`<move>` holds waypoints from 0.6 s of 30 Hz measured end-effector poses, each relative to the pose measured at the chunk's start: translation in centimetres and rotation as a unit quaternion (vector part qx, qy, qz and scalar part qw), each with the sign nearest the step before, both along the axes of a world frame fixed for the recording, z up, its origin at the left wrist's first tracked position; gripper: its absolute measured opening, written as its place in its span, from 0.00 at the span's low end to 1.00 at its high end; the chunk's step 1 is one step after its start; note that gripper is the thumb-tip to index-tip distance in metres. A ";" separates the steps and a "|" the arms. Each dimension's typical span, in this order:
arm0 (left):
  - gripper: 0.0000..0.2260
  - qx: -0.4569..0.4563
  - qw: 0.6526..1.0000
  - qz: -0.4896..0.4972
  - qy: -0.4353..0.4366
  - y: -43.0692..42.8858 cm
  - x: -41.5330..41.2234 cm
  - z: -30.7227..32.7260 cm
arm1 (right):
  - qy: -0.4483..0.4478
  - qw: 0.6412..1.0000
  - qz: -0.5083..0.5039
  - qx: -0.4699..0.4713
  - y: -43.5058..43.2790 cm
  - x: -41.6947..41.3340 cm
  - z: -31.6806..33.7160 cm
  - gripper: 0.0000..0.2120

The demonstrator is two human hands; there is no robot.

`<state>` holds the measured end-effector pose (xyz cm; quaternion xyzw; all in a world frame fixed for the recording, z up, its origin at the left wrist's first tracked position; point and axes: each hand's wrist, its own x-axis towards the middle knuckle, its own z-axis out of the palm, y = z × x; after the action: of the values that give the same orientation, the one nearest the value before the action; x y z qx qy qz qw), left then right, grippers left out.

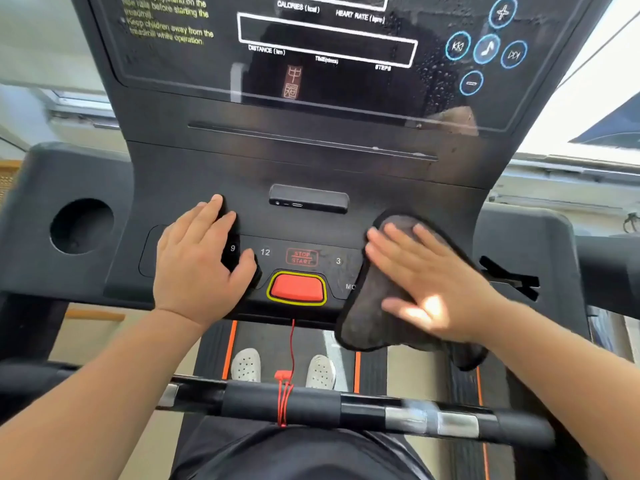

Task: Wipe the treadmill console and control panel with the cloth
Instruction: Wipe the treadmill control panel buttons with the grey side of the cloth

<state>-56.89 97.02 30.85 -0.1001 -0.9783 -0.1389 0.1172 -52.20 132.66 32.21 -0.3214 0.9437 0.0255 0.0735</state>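
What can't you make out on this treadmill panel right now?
Head view only.
Control panel right of the 3 key: hidden by the cloth under the right hand.
Left of the 9 key: under the left hand.
Warning text, top lines: cut off by the upper edge.

Dark grey cloth (377, 306); black console (311, 161); red, yellow-rimmed button (296, 287)

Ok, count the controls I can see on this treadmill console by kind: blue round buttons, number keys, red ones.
Blue round buttons: 5 (plus, back, music, forward, minus)
Number keys: 3 (9, 12, 3)
STOP/START key: 1
Red button: 1
Total: 10; the left hand and the cloth may hide more keys.
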 end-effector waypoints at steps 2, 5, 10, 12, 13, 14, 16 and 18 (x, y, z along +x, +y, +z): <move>0.26 0.002 1.000 -0.005 0.015 -0.1 0.0 -0.2 | 0.009 0.995 -0.097 -0.011 -0.6 -1.1 0.3 0.37; 0.25 0.006 1.000 -0.008 0.026 -0.1 -0.1 -0.5 | 0.018 0.987 -0.155 -0.025 -4.4 0.1 0.0 0.39; 0.25 0.010 0.999 -0.010 0.032 -0.2 -0.1 -0.6 | -0.022 0.999 0.025 -0.009 -3.2 2.5 -0.5 0.37; 0.25 0.010 0.999 -0.010 0.031 -0.2 -0.1 -0.6 | -0.020 1.000 -0.021 -0.012 -0.9 1.0 -0.1 0.38; 0.25 0.012 0.999 -0.009 0.029 -0.2 -0.1 -0.5 | -0.020 0.998 -0.060 -0.010 0.0 0.2 0.2 0.39; 0.25 0.013 1.000 -0.008 0.026 -0.3 -0.1 -0.5 | -0.021 0.995 -0.098 -0.004 0.3 -0.5 0.5 0.40; 0.24 0.017 1.000 -0.010 0.024 -0.3 -0.1 -0.4 | -0.020 0.987 -0.160 -0.008 -1.3 -0.8 0.8 0.44; 0.24 0.033 0.999 -0.020 0.022 -0.3 0.0 -0.3 | -0.037 0.979 -0.197 -0.034 -5.1 -0.5 0.9 0.48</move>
<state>-56.88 96.71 30.57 -0.1187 -0.9682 -0.1707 0.1392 -52.75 127.60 33.15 -0.1320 0.9855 -0.0333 0.1008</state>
